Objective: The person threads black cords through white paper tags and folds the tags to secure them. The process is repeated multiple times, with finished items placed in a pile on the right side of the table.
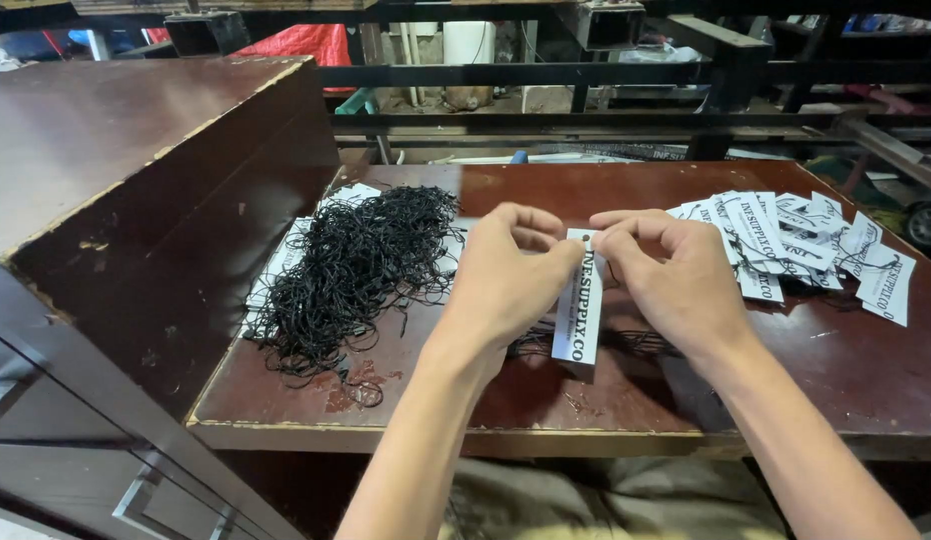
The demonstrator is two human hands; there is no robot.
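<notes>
Both hands meet over the table: the left hand [506, 275] and the right hand [676, 275] pinch the top end of a narrow white printed paper tag [578, 305], which hangs down between them with fingertips closed on it. Just left of the left hand lies a tangled heap of thin black string loops [351, 270]. To the right of the right hand sits a spread pile of white paper tags [796, 245]. All rest on a worn reddish-brown wooden table [856, 370].
</notes>
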